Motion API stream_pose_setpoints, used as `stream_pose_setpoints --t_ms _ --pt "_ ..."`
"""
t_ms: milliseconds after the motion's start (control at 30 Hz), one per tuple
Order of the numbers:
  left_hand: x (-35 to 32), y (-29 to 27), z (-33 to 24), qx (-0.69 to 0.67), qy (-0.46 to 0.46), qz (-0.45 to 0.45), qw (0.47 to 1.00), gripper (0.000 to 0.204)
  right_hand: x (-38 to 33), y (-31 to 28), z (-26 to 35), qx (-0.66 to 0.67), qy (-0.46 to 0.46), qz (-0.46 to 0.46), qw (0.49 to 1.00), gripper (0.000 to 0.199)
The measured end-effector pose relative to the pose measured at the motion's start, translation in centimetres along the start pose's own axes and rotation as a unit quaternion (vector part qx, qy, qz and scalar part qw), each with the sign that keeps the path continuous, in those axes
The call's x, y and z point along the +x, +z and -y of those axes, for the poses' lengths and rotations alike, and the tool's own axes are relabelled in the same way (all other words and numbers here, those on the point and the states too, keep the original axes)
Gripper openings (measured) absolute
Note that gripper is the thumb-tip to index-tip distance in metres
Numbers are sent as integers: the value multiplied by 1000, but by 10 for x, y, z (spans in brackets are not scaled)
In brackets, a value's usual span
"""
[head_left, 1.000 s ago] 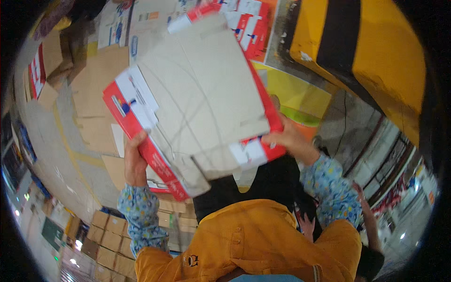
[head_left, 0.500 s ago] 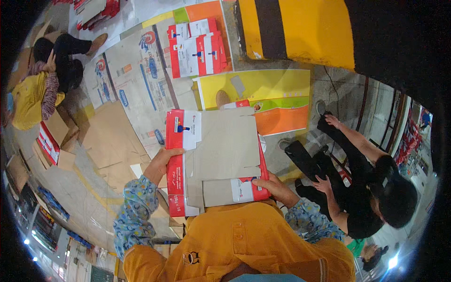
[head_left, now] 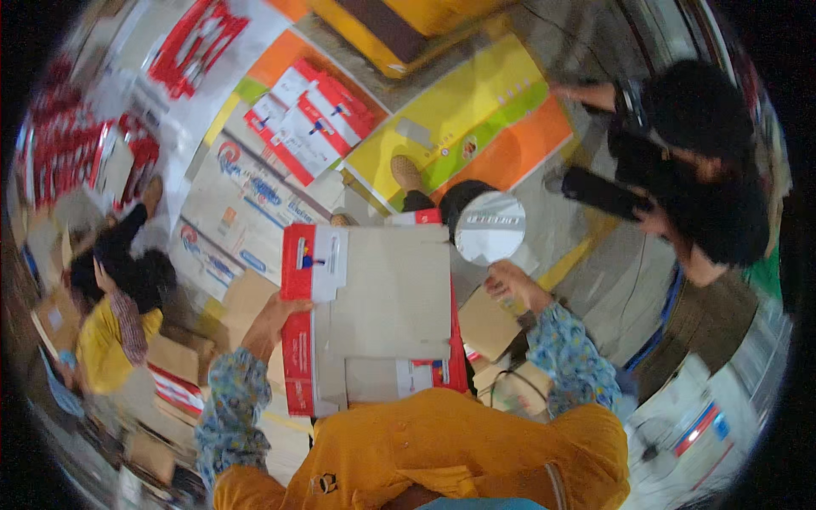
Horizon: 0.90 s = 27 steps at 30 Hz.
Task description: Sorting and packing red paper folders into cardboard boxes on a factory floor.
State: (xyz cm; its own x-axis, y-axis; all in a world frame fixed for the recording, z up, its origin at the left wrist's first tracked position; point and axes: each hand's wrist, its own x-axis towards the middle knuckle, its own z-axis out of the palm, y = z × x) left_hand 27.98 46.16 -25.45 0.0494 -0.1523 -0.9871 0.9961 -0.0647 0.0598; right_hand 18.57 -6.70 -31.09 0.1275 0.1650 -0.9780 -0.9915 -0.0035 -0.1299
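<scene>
A stack of flat, unfolded cartons (head_left: pixel 395 289), grey-brown inside with red and white printed edges, lies across my lap. At its left edge my left hand (head_left: pixel 270 321) grips the red border, thumb on top. My right hand (head_left: pixel 512 285) is off the stack, to its right, with fingers curled in; whether anything small is in them is hidden. Just beyond that hand is a round white disc-shaped thing (head_left: pixel 490 228) with a grey band across it. Brown cardboard pieces (head_left: pixel 489 323) lie below my right hand.
More red and white flat cartons (head_left: pixel 314 119) lie ahead on printed sheets, beside a yellow, green and orange sheet (head_left: pixel 476 127). A co-worker in yellow (head_left: pixel 115 340) sits at left, another in black (head_left: pixel 697 187) at right. A yellow-and-black block (head_left: pixel 399 25) stands at the far side.
My right hand has let go of the stack's right edge and moved up and right, fingers curled. The left hand keeps its grip. The whole view has turned, showing the white disc fully.
</scene>
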Motion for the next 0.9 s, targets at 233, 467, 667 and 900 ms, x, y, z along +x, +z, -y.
stream_pose_setpoints --t_ms 233,467,667,900 --pt "-39 54 -52 74 16 -4 997 41 224 -62 -169 -89 -74 -458 882 68" --pt "22 45 -60 188 -23 -24 982 53 308 -117 -257 322 -150 -507 785 87" --pt "13 62 -58 237 -7 -35 971 57 250 -88 -211 503 -282 -297 761 69" --pt "7 31 -64 296 -56 -1 953 59 192 -1 -86 427 -346 -295 781 59"
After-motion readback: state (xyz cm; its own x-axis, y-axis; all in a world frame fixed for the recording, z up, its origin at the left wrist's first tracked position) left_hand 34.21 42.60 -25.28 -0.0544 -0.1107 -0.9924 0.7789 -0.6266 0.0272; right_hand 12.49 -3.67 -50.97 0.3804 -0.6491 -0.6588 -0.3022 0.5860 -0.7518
